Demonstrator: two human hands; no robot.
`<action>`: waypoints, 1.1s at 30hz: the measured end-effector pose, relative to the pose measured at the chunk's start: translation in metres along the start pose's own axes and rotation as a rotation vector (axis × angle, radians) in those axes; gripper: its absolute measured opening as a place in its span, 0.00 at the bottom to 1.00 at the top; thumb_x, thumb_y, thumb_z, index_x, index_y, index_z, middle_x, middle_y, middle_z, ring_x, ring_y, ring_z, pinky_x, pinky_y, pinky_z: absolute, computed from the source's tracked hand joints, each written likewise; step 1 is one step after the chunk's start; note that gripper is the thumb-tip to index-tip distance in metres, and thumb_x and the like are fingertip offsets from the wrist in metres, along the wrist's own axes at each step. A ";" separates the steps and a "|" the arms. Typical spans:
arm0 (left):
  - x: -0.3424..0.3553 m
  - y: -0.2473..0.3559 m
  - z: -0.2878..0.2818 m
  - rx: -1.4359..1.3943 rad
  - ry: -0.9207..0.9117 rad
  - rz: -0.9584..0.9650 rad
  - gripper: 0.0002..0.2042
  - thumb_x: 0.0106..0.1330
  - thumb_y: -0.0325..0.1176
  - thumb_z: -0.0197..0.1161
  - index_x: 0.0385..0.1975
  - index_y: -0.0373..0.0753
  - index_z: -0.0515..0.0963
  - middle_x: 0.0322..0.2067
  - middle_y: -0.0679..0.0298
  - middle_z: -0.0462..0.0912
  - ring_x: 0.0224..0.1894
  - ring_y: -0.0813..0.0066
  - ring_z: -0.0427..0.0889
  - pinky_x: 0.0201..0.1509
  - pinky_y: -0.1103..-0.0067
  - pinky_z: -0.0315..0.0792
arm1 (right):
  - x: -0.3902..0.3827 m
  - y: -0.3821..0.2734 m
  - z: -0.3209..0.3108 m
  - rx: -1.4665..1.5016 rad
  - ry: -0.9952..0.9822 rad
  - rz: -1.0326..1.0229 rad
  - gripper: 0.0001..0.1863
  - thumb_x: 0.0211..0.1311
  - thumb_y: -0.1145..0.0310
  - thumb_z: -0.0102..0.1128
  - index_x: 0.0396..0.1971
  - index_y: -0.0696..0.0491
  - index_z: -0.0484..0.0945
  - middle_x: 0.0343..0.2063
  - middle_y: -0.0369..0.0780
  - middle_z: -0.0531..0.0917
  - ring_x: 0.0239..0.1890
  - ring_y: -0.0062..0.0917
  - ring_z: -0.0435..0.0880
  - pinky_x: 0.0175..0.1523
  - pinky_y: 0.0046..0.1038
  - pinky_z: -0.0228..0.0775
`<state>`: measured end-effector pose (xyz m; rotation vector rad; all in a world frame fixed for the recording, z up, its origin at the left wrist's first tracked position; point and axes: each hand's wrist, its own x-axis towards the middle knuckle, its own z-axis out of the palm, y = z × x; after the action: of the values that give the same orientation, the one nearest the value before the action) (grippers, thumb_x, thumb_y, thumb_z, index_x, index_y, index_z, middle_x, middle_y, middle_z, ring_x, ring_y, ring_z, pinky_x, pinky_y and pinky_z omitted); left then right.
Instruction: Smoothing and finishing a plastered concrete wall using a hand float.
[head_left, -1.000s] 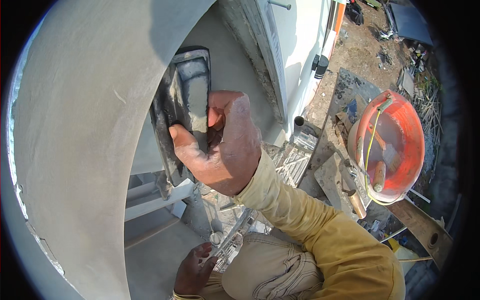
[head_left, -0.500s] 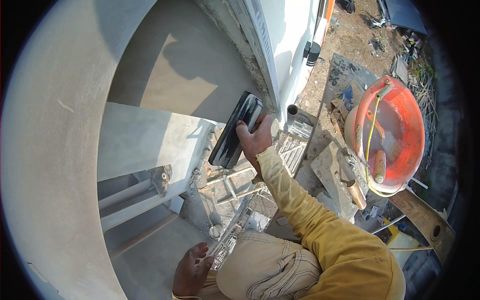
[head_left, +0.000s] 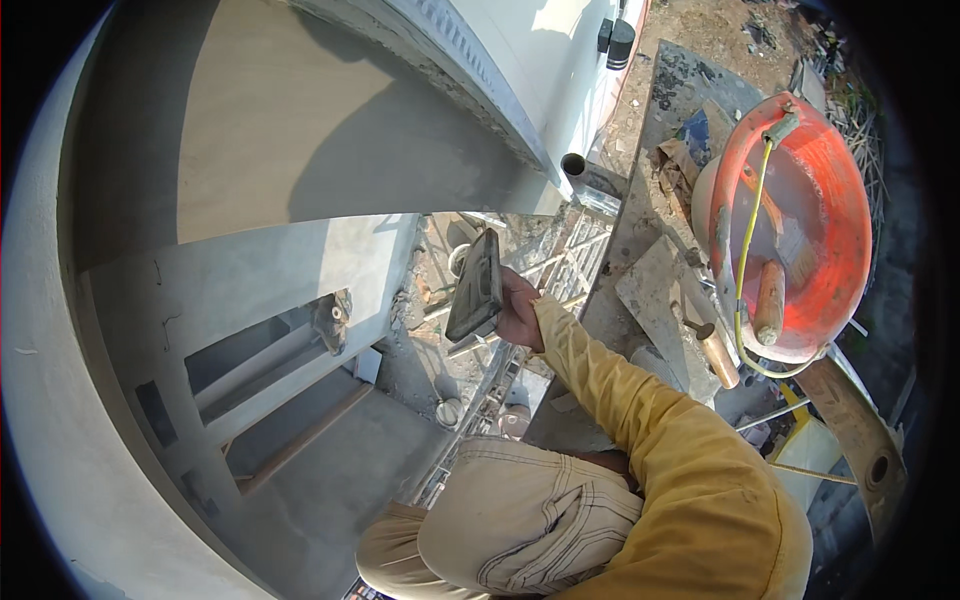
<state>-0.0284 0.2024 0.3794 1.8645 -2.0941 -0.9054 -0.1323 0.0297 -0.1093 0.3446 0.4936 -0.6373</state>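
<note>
My right hand (head_left: 518,312) is closed around a dark plastering float (head_left: 474,287). The float is tilted, its broad flat face turned left, away from my palm. It hangs in the air below the lower edge of a smooth grey plastered wall (head_left: 340,150), apart from it. My yellow sleeve (head_left: 660,420) runs from that hand to the lower right. At the right stands an orange bucket (head_left: 852,170) with cloudy water, a brush (head_left: 796,250) and a wooden handle (head_left: 770,303) inside. My left hand is out of the picture.
A trowel with a wooden handle (head_left: 715,358) lies on the platform beside the bucket. Scaffolding (head_left: 590,245) and rubble show far below. A short open pipe (head_left: 574,165) sticks out near the wall corner. A window opening (head_left: 260,355) is in the lower wall.
The float has come down from the wall edge and turned, showing its flat face. My left hand has dropped out of sight. The view has shifted, showing more wall at the left.
</note>
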 end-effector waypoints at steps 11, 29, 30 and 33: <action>0.042 0.046 -0.112 0.402 0.712 0.286 0.18 0.71 0.45 0.51 0.40 0.34 0.78 0.31 0.56 0.82 0.29 0.64 0.82 0.27 0.70 0.77 | 0.000 0.071 0.117 0.249 -0.410 0.732 0.19 0.61 0.59 0.62 0.50 0.49 0.76 0.43 0.36 0.82 0.44 0.26 0.83 0.50 0.34 0.78; 0.002 -0.016 -0.155 1.902 0.381 0.108 0.37 0.66 0.58 0.48 0.67 0.35 0.56 0.64 0.46 0.62 0.64 0.46 0.65 0.65 0.59 0.63 | -0.063 0.040 0.299 0.119 -0.845 0.442 0.17 0.64 0.59 0.61 0.46 0.55 0.78 0.35 0.34 0.82 0.35 0.14 0.80 0.42 0.20 0.75; -0.001 -0.017 -0.155 1.850 0.420 0.099 0.38 0.66 0.58 0.47 0.67 0.35 0.56 0.64 0.46 0.62 0.64 0.45 0.65 0.65 0.58 0.63 | -0.064 0.038 0.301 0.116 -0.861 0.452 0.16 0.64 0.60 0.60 0.46 0.55 0.78 0.35 0.34 0.81 0.36 0.13 0.79 0.41 0.16 0.74; -0.010 -0.023 -0.156 1.836 0.446 0.082 0.37 0.66 0.59 0.46 0.68 0.36 0.55 0.65 0.46 0.61 0.65 0.46 0.64 0.66 0.57 0.62 | -0.065 0.037 0.310 0.047 -0.863 0.366 0.16 0.64 0.61 0.60 0.45 0.56 0.78 0.35 0.35 0.82 0.35 0.13 0.80 0.41 0.16 0.75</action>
<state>0.0740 0.1630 0.4932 1.8708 -2.5716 1.9603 -0.0521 -0.0503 0.1884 0.1689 -0.4056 -0.3863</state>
